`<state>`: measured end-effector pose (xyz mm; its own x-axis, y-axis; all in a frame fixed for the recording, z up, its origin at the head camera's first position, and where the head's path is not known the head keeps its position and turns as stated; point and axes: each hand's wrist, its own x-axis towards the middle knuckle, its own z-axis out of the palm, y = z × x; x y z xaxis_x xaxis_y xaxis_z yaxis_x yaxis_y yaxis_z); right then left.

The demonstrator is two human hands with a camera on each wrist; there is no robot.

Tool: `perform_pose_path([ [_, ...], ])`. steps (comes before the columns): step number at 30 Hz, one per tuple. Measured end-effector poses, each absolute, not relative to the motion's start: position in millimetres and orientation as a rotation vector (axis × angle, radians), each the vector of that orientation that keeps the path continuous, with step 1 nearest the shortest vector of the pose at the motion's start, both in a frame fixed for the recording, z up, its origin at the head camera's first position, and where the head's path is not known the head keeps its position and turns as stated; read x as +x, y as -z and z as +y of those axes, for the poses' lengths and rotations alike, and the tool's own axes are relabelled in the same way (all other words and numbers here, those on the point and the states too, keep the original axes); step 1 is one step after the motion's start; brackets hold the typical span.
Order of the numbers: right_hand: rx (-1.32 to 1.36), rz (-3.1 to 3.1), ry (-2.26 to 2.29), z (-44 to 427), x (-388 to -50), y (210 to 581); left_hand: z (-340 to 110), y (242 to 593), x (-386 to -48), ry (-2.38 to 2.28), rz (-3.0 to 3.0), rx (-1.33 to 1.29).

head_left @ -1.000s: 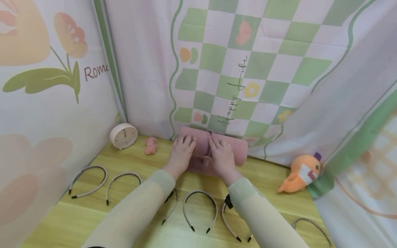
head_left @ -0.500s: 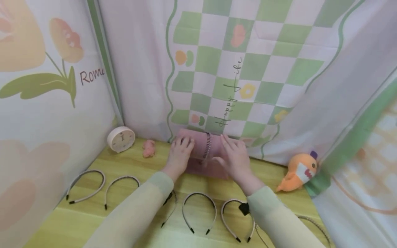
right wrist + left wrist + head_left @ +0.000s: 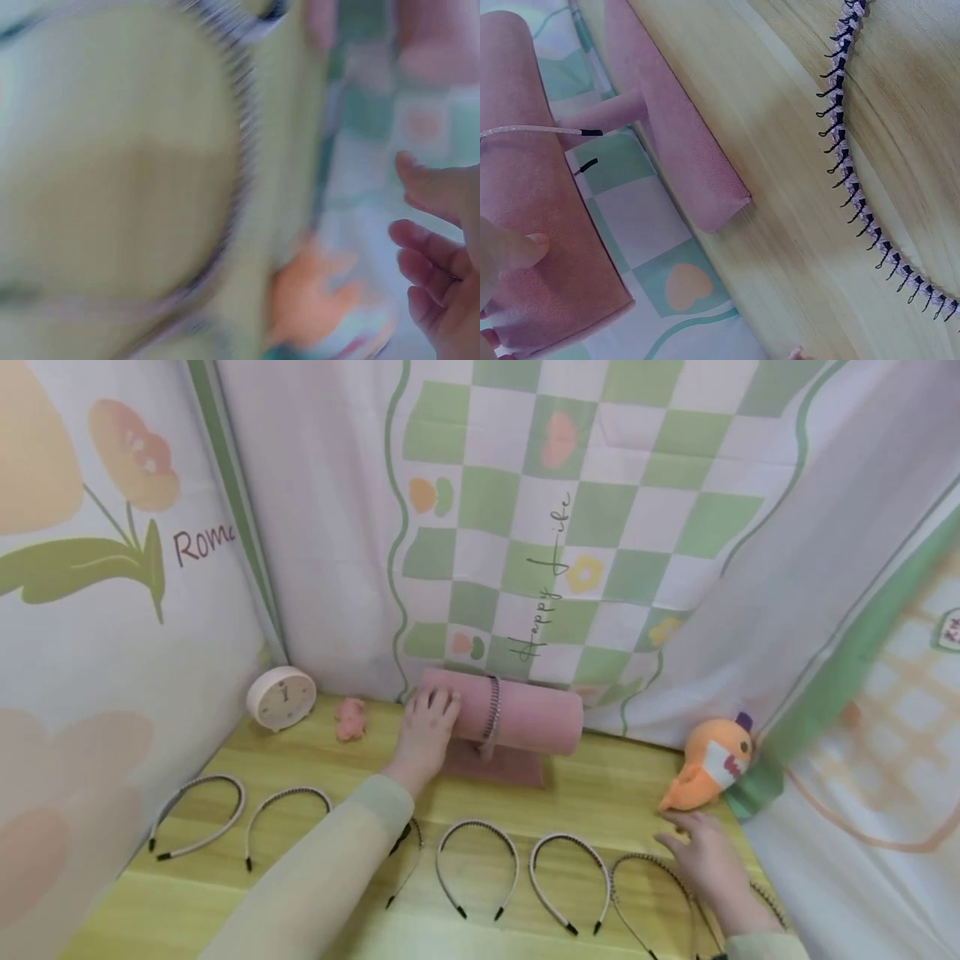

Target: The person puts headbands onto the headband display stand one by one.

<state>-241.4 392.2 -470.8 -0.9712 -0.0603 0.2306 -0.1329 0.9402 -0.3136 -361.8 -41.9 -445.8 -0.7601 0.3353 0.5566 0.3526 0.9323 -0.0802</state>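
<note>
A pink padded display stand (image 3: 536, 718) stands at the back of the table, its horizontal roll raised on a flat base (image 3: 510, 768). One headband (image 3: 492, 710) sits round the middle of the roll, with its dark tips hanging below in the left wrist view. My left hand (image 3: 426, 727) holds the roll's left end, fingers over the top and thumb (image 3: 517, 251) against its side. At the right, my right hand (image 3: 708, 864) hovers over the table with loosely bent fingers and nothing in them. Beneath and beside it lie a beaded-looking headband (image 3: 652, 860) and another partly hidden one (image 3: 768, 902).
More headbands lie in a row, including a left one (image 3: 240, 802), a middle one (image 3: 477, 827) and one right of it (image 3: 570, 839). A white clock (image 3: 281, 697), a small pink figure (image 3: 350, 720) and an orange plush toy (image 3: 708, 764) stand near the back curtain (image 3: 495, 502).
My right hand has left the headband on the roll and moved right and toward me, over the table's right side. The left hand stays on the roll.
</note>
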Motion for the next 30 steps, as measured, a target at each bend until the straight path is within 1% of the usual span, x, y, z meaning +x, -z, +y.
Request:
perform_pose_path([
  [4, 0.026, -3.013, -0.466, 444, -228, 497, -42, 445, -363, 0.026, -2.506, -0.479],
  [8, -0.001, -3.04, -0.427, 478, -217, 521, -42, 447, -364, 0.032, -2.481, -0.495],
  [13, -0.04, -2.982, -0.356, 494, -209, 535, -43, 450, -366, 0.041, -2.417, -0.522],
  [16, -0.054, -2.915, -0.284, 498, -210, 539, -43, 450, -366, 0.041, -2.397, -0.522],
  [19, -0.014, -2.847, -0.217, 503, -214, 543, -42, 451, -367, 0.027, -2.399, -0.519],
  [24, 0.145, -2.826, -0.167, 510, -219, 537, -41, 450, -366, 0.025, -2.428, -0.519],
  [30, 0.178, -2.861, -0.215, 497, -225, 496, -43, 446, -365, 0.027, -2.438, -0.509],
])
